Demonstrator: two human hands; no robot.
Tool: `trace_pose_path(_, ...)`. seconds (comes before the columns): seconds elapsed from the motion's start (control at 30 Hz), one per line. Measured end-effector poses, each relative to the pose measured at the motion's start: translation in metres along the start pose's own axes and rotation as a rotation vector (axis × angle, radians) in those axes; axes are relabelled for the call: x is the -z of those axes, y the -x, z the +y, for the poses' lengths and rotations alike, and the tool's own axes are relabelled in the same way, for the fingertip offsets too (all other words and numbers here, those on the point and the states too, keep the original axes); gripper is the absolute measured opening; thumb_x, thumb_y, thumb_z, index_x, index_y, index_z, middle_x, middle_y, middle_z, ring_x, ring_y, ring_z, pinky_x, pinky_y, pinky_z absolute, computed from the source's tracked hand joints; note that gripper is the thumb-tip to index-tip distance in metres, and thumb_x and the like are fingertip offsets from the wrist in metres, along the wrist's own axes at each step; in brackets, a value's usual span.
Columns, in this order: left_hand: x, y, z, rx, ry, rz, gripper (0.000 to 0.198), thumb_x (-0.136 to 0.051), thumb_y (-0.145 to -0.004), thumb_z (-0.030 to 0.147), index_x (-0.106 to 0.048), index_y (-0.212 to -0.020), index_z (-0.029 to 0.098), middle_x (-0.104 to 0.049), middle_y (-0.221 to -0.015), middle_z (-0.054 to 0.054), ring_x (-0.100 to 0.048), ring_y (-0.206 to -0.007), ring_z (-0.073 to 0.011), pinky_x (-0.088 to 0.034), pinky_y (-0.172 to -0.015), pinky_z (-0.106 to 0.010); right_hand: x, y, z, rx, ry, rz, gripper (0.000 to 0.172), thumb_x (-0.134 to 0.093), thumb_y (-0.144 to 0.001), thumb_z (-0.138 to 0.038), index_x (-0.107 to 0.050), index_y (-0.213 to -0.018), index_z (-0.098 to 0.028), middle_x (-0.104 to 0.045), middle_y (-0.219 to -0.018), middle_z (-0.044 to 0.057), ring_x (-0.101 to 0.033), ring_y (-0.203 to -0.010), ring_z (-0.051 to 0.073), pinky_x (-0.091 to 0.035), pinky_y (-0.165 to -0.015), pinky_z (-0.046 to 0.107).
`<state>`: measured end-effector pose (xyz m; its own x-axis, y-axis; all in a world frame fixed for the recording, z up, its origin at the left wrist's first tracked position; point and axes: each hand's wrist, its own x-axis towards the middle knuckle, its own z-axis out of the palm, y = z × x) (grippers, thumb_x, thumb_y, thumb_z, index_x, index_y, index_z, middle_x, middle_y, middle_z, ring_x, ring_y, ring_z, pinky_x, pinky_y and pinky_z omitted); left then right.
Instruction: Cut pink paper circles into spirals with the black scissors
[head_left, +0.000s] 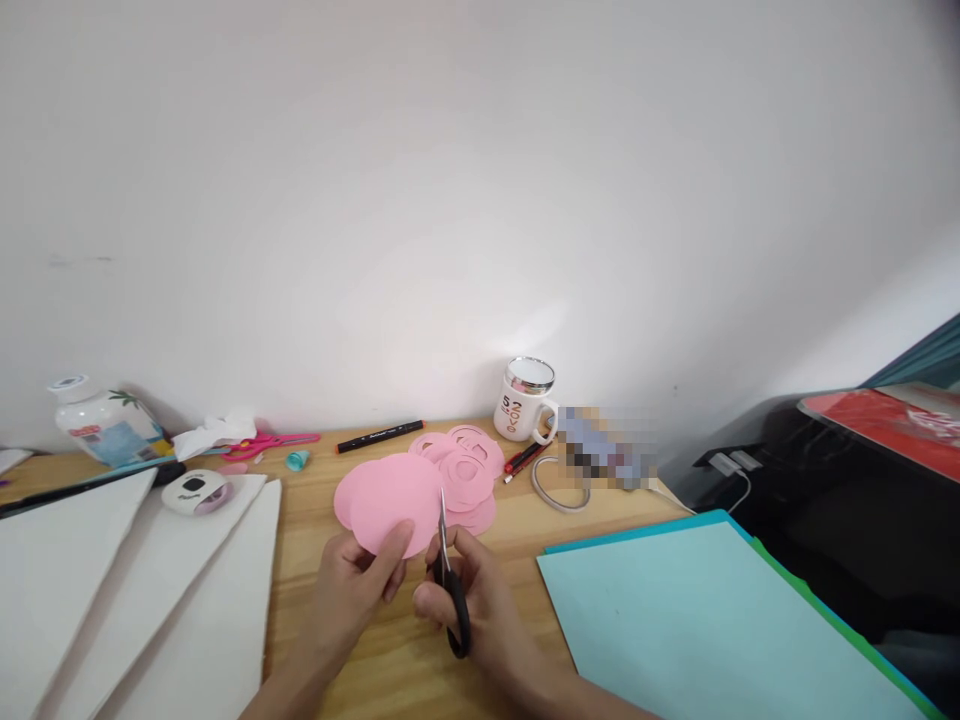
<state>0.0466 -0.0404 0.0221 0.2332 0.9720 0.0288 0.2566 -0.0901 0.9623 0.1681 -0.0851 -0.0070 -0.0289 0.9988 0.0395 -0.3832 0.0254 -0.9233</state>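
My left hand (367, 575) pinches the lower edge of a round pink paper disc (397, 500), thumb on top. In my right hand (476, 590) is a pair of black-handled scissors (455, 605), its blades pointing up along the disc's right edge. Whether the blades touch the paper I cannot tell. Behind the disc, several pink paper cutouts (469, 475) overlap in a loose pile on the wooden table (405, 660); some have shapes cut out of them.
White sheets (202, 610) cover the left side, with a white cutter-like gadget (196, 492) on them. Pale blue sheets (720, 610) lie at right. Along the wall are a white bottle (112, 425), pink scissors (274, 441), a black marker (381, 437), and a mug (521, 405).
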Motion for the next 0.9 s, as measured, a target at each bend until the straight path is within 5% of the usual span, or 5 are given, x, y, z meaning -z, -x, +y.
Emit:
trace_pose_path(0.13,-0.003,0.0017,0.0038,0.031,-0.002,-0.009,0.046,-0.052,-0.071,0.046,-0.045,-0.037,0.017,-0.042,-0.033,0.002,-0.04,-0.035,-0.0098,-0.037,-0.039,-0.02,-0.0015,0.0015,0.0007,0.007,-0.013,-0.021,0.042,-0.076,-0.057,-0.041,-0.044,-0.074,-0.02,-0.048,-0.054,-0.007,-0.035,-0.043,0.006,-0.027,-0.041,0.017)
trace_pose_path(0.3,-0.005,0.0015,0.0057,0.06,-0.02,0.12,0.028,-0.063,-0.059,0.043,-0.059,-0.051,0.016,-0.056,-0.041,-0.001,-0.054,-0.043,-0.0174,-0.045,-0.04,-0.024,-0.0052,0.0021,-0.0063,0.021,-0.04,-0.046,0.044,-0.078,-0.055,-0.04,-0.043,-0.073,-0.019,-0.043,-0.056,-0.007,-0.032,-0.046,0.006,-0.024,-0.043,0.018)
trace_pose_path(0.47,0.0008,0.0005,0.0053,0.086,-0.07,0.031,0.025,-0.062,-0.06,0.04,-0.059,-0.05,0.017,-0.054,-0.039,-0.001,-0.057,-0.048,-0.0196,-0.048,-0.044,-0.026,-0.0017,0.001,-0.008,0.047,-0.01,-0.051,0.045,-0.079,-0.054,-0.038,-0.047,-0.078,-0.017,-0.046,-0.059,-0.006,-0.037,-0.052,0.008,-0.028,-0.048,0.019)
trace_pose_path(0.73,0.0003,-0.0012,0.0038,0.098,-0.057,0.018,0.025,-0.061,-0.06,0.04,-0.058,-0.058,0.016,-0.048,-0.038,0.003,-0.043,-0.037,-0.0126,-0.037,-0.036,-0.022,0.0012,0.0016,-0.0052,0.036,0.001,-0.054,0.043,-0.078,-0.056,-0.037,-0.046,-0.078,-0.018,-0.042,-0.06,-0.007,-0.033,-0.053,0.008,-0.024,-0.047,0.019)
trace_pose_path(0.9,-0.001,-0.0003,0.0045,0.126,-0.039,0.013,0.032,-0.06,-0.06,0.041,-0.046,-0.044,0.017,-0.038,-0.033,0.005,-0.034,-0.034,-0.0084,-0.028,-0.035,-0.02,0.0013,0.002,-0.0016,0.028,-0.012,-0.053,0.043,-0.078,-0.057,-0.035,-0.044,-0.079,-0.019,-0.039,-0.056,-0.009,-0.028,-0.049,0.006,-0.02,-0.044,0.019)
